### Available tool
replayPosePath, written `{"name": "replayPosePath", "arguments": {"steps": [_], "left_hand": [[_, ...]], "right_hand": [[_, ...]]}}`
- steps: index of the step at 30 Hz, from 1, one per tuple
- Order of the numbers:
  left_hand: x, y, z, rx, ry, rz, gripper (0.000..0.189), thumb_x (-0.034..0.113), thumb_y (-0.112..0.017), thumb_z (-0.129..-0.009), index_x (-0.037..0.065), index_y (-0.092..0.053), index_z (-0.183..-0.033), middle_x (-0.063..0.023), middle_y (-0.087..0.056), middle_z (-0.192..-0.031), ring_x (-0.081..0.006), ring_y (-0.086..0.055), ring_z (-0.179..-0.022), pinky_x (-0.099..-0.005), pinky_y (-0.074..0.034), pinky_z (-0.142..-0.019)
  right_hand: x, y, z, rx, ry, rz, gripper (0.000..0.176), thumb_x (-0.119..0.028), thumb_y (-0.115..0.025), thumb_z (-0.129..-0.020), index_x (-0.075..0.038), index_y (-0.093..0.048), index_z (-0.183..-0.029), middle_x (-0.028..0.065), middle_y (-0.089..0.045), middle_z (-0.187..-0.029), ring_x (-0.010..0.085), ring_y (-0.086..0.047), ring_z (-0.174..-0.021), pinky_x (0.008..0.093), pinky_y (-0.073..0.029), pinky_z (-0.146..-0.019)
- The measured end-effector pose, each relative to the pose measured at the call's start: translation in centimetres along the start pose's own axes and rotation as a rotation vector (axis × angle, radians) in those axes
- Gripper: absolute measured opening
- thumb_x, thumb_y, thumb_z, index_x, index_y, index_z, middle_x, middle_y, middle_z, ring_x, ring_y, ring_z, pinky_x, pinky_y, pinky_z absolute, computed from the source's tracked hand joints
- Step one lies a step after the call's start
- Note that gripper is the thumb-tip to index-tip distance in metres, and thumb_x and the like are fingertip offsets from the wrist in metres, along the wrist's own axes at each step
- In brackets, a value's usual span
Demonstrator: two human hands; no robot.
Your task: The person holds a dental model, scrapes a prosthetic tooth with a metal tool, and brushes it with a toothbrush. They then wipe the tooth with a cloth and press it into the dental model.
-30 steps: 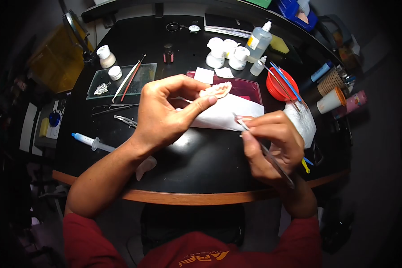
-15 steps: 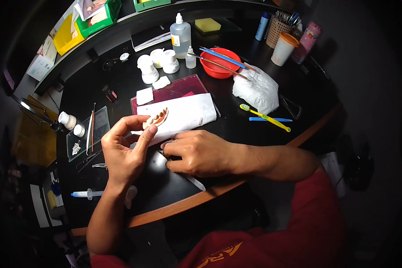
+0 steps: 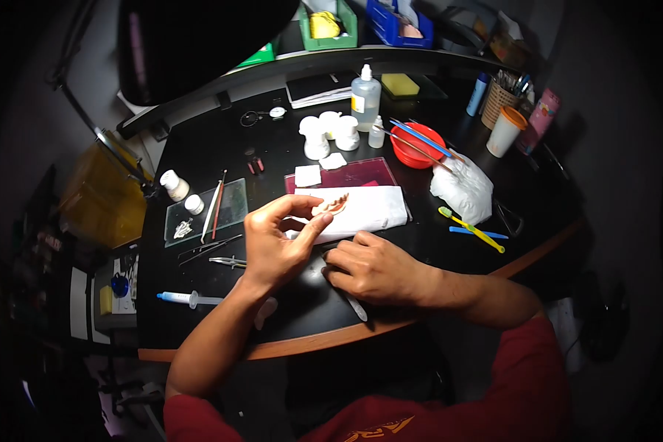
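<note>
My left hand (image 3: 280,239) pinches a small dental model (image 3: 331,205) between thumb and fingertips, above a folded white paper towel (image 3: 376,205). A curved row of teeth and a pinkish base show on the piece. Close by on the right, my right hand (image 3: 372,267) is low over the black table, its fingers curled in. From beneath it sticks the flat, pale end of a slim tool (image 3: 356,308); the fingers hide the rest, and whether they grip it is not clear. Metal tweezers (image 3: 228,261) lie left of my left wrist.
Behind the towel are a dark red tray (image 3: 353,173), white jars (image 3: 315,140), a clear bottle (image 3: 365,99) and a red bowl (image 3: 412,155) with brushes across it. A yellow toothbrush (image 3: 475,232) lies right, a syringe (image 3: 188,298) left. A dark lamp (image 3: 191,44) hangs overhead.
The camera view has swung, so the table's contents appear farther right and the lamp has come into sight. My left hand still holds the dental model; my right hand stays curled near the tool.
</note>
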State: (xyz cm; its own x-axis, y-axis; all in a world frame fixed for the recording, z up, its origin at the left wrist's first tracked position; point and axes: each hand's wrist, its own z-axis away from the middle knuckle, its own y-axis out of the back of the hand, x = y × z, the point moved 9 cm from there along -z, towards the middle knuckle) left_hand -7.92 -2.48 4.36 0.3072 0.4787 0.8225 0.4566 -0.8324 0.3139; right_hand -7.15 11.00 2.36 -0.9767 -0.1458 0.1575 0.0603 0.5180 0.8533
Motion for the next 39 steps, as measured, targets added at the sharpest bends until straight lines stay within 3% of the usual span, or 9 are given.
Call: {"name": "replayPosePath", "arguments": {"steps": [13,16,18,23,28,31,37,38,39], "left_hand": [[-0.4,1.4,-0.7,0.104,-0.095,0.043,0.021,0.011,-0.081,-0.089,-0.001,-0.076,-0.106,-0.0074,-0.077,-0.087,-0.0083,-0.069,-0.076,-0.0233,-0.055,-0.066],[-1.7,1.1,-0.9,0.067,-0.015,0.143,0.020,0.011,-0.080,-0.091,0.000,-0.076,-0.107,-0.0065,-0.077,-0.089,-0.0080,-0.069,-0.077,-0.0227,-0.055,-0.067],[-1.8,1.1,-0.9,0.068,-0.011,0.139,0.019,0.011,-0.079,-0.092,0.000,-0.076,-0.107,-0.0061,-0.077,-0.092,-0.0081,-0.069,-0.080,-0.0231,-0.055,-0.068],[-1.4,0.3,-0.9,0.015,-0.023,0.055,0.017,0.009,-0.077,-0.093,-0.001,-0.074,-0.107,-0.0074,-0.076,-0.098,-0.0102,-0.070,-0.090,-0.0259,-0.057,-0.075],[-2.4,-0.8,-0.5,-0.037,0.126,0.250,0.019,0.009,-0.074,-0.096,-0.001,-0.071,-0.111,-0.0097,-0.076,-0.105,-0.0124,-0.072,-0.093,-0.0280,-0.061,-0.079],[-2.5,-1.2,-0.2,-0.067,0.181,0.331,0.021,0.009,-0.074,-0.096,-0.002,-0.071,-0.112,-0.0116,-0.076,-0.105,-0.0134,-0.072,-0.092,-0.0298,-0.062,-0.081],[-2.6,-2.3,0.3,-0.073,0.291,0.607,0.024,0.008,-0.072,-0.097,-0.006,-0.069,-0.117,-0.0147,-0.075,-0.106,-0.0176,-0.073,-0.095,-0.0335,-0.064,-0.086],[-2.6,-2.5,0.5,-0.071,0.308,0.629,0.025,0.010,-0.072,-0.098,-0.005,-0.069,-0.118,-0.0151,-0.075,-0.108,-0.0177,-0.073,-0.096,-0.0339,-0.063,-0.086],[-2.5,-2.3,0.5,-0.057,0.316,0.653,0.026,0.011,-0.071,-0.099,-0.005,-0.069,-0.119,-0.0155,-0.075,-0.109,-0.0178,-0.072,-0.097,-0.0343,-0.063,-0.086]], "right_hand": [[0.9,-0.2,-0.6,-0.059,-0.016,-0.251,0.016,-0.009,-0.066,-0.083,-0.008,-0.071,-0.098,0.0035,-0.066,-0.103,0.0190,-0.066,-0.092,0.0344,-0.050,-0.077],[2.8,1.8,-0.8,0.073,-0.086,-0.354,0.027,0.002,-0.071,-0.071,-0.007,-0.072,-0.096,0.0062,-0.069,-0.100,0.0244,-0.069,-0.089,0.0370,-0.054,-0.078],[5.0,4.0,-0.6,0.173,-0.193,-0.383,0.022,0.004,-0.069,-0.069,-0.003,-0.072,-0.090,0.0091,-0.069,-0.096,0.0281,-0.069,-0.084,0.0378,-0.056,-0.076],[14.2,9.4,4.6,0.312,-0.647,-0.189,0.009,0.001,-0.069,-0.081,-0.002,-0.076,-0.085,0.0096,-0.069,-0.083,0.0197,-0.067,-0.073,0.0306,-0.051,-0.067],[19.0,9.1,14.0,-0.209,-1.120,-0.298,0.013,-0.006,-0.083,-0.074,0.001,-0.077,-0.083,0.0034,-0.070,-0.075,0.0095,-0.061,-0.071,0.0280,-0.048,-0.067],[18.5,8.9,14.6,-0.381,-1.200,-0.247,0.014,-0.005,-0.085,-0.072,0.001,-0.079,-0.083,0.0102,-0.075,-0.073,0.0132,-0.070,-0.069,0.0302,-0.054,-0.067],[18.1,6.7,14.1,-0.573,-1.251,-0.055,0.020,-0.005,-0.087,-0.068,0.001,-0.079,-0.085,0.0177,-0.075,-0.075,0.0227,-0.073,-0.068,0.0325,-0.056,-0.068],[18.1,6.1,14.4,-0.610,-1.279,-0.047,0.014,-0.011,-0.087,-0.066,-0.009,-0.081,-0.079,0.0147,-0.075,-0.078,0.0272,-0.075,-0.077,0.0373,-0.058,-0.075],[18.2,5.9,13.7,-0.605,-1.250,-0.034,0.013,-0.011,-0.085,-0.066,-0.009,-0.081,-0.079,0.0149,-0.075,-0.078,0.0272,-0.075,-0.076,0.0373,-0.058,-0.074]]}}
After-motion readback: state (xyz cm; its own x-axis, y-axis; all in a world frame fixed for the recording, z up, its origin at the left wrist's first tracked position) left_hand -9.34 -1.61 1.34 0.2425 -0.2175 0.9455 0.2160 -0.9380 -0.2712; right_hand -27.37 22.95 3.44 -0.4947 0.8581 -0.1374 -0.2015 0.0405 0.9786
